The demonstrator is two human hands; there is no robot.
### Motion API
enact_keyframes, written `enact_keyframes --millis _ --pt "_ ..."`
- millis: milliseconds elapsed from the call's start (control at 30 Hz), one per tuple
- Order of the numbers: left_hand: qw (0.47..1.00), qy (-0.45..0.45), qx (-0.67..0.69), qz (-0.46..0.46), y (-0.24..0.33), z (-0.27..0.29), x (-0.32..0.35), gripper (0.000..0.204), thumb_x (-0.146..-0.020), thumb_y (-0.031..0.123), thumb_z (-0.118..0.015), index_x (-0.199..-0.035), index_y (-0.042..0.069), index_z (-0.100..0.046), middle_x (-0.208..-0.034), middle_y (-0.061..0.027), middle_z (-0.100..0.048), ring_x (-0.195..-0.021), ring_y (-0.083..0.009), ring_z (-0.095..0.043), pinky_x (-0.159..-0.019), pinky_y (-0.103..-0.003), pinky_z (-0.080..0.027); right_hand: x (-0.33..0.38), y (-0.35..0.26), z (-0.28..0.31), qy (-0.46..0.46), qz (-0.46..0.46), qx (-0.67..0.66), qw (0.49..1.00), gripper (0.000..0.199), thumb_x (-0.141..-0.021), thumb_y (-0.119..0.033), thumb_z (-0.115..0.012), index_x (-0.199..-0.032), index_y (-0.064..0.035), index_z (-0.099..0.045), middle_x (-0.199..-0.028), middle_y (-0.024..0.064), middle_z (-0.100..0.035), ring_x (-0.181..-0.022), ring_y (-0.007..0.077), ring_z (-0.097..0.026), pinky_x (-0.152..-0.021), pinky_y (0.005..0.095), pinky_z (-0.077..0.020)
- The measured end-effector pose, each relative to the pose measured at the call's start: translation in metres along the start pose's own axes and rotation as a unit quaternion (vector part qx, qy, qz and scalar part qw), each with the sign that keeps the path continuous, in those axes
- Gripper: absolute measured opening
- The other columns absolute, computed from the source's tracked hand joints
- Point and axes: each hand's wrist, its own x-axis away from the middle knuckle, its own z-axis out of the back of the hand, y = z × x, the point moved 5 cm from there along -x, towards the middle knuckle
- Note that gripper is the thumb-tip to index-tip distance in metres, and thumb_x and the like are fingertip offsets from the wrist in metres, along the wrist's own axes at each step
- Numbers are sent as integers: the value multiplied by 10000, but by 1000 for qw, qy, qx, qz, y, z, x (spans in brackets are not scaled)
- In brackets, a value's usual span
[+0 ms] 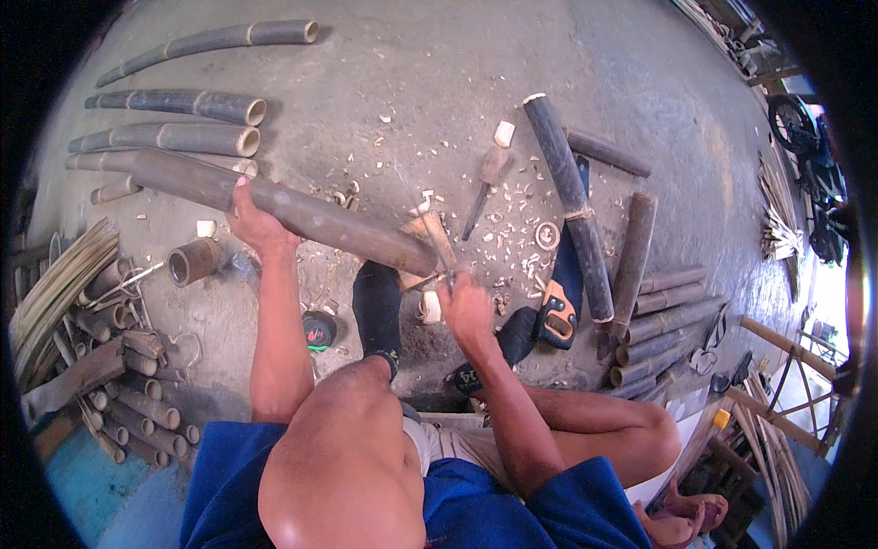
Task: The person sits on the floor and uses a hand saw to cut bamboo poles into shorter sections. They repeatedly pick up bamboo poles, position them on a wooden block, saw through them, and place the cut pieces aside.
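Note:
A long dark bamboo pole (347, 224) slants across in front of me, its near end low by my right hand. My left hand (261, 224) is closed around its underside toward the left part. At the near end my right hand (468, 311) is closed on a thin narrow-bladed tool (442, 240), whose handle is hidden in the fist. The blade lies against or beside the pole's end; contact cannot be made out. A pale wooden block (437, 227) sits under that end, next to my dark-socked foot (377, 306).
Several bamboo poles (210, 37) lie at the far left, with cut lengths (151, 412) stacked near left. On the right are more poles (576, 210), an orange-handled saw (558, 316) and stacked pieces (663, 334). A wooden-handled tool (494, 166), shavings (521, 224) and a tape measure (318, 331) lie around.

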Motion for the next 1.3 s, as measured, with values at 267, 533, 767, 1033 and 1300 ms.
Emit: enact_keyframes --millis 267,533,767,1033,1300 --pt "998 -48 14 30 2 4 3 420 -878 335 -681 -1064 -22 -561 -851 -145 -626 -726 -285 -657 -673 -437 -587 4 -10 14 48 42 -135 989 386 -899 -330 -631 -1052 24 -649 -841 315 -683 -814 494 -680 -749 563 -534" --pt "997 -60 33 39 -7 12 2 451 -882 397 -630 -1046 -19 -573 -814 -169 -634 -725 -300 -662 -668 -431 -565 1 -5 6 -62 -11 -2 998 335 -907 -289 -659 -1015 28 -638 -820 283 -685 -757 481 -675 -698 541 -531" --pt "992 -106 49 53 3 7 6 485 -893 458 -586 -1035 -6 -589 -847 -165 -648 -764 -290 -660 -685 -424 -551 4 4 -6 -33 15 41 999 348 -898 -306 -649 -1004 26 -633 -792 305 -676 -754 499 -672 -687 561 -532" --pt "999 -6 25 -20 39 -1 5 510 -906 323 -667 -1273 4 -513 -1033 -131 -626 -851 -250 -644 -701 -400 -564 10 13 -6 -52 -21 -20 998 337 -886 -287 -669 -1000 27 -630 -783 307 -673 -781 480 -686 -678 537 -536" --pt "998 -44 24 -27 36 -6 4 434 -919 262 -654 -1234 -5 -520 -994 -136 -626 -821 -238 -647 -698 -405 -584 1 -8 -1 -30 -31 -25 999 375 -885 -289 -665 -1034 54 -633 -805 293 -688 -794 475 -692 -706 548 -534"
